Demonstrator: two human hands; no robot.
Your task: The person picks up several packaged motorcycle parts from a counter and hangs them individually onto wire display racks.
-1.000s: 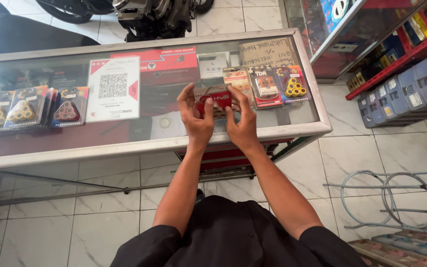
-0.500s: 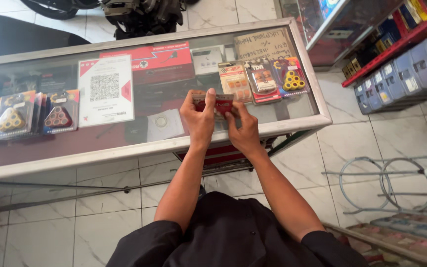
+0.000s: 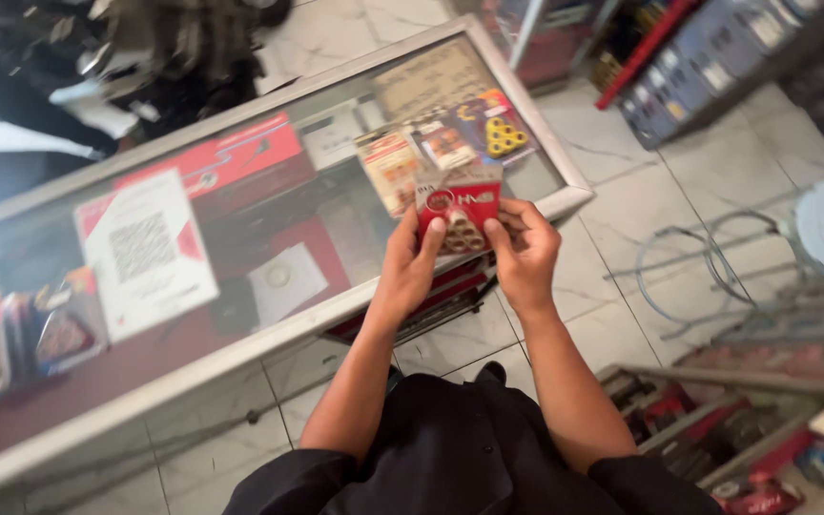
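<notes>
Holding a red packet (image 3: 458,215) over the near edge of the glass counter (image 3: 240,334), both hands are pinching it from its two sides. The left hand (image 3: 407,267) is gripping the packet's left edge, its thumb lying across the front and its fingers closed behind. The right hand (image 3: 526,250) is gripping the right edge the same way, thumb on the front and fingers curled around the back, so neither hand is open. The packet is standing upright and facing the camera, and a cluster of small pale rollers is showing through its clear lower front.

Beyond the packet, several flat packets (image 3: 450,143) with coloured cards are lying in a row inside the counter near its right end, one of them showing yellow rollers. Left of the packet, a white sheet (image 3: 145,253) with a dark square code is lying on the counter's glass, and a red box (image 3: 207,162) is sitting farther back behind that sheet. A small white square envelope (image 3: 283,281) is lying between the sheet and the hands. More packets (image 3: 11,339) are lying at the counter's far left end, blurred. To the right of the counter, a wire rack (image 3: 708,277) is standing on the tiled floor (image 3: 650,191).
</notes>
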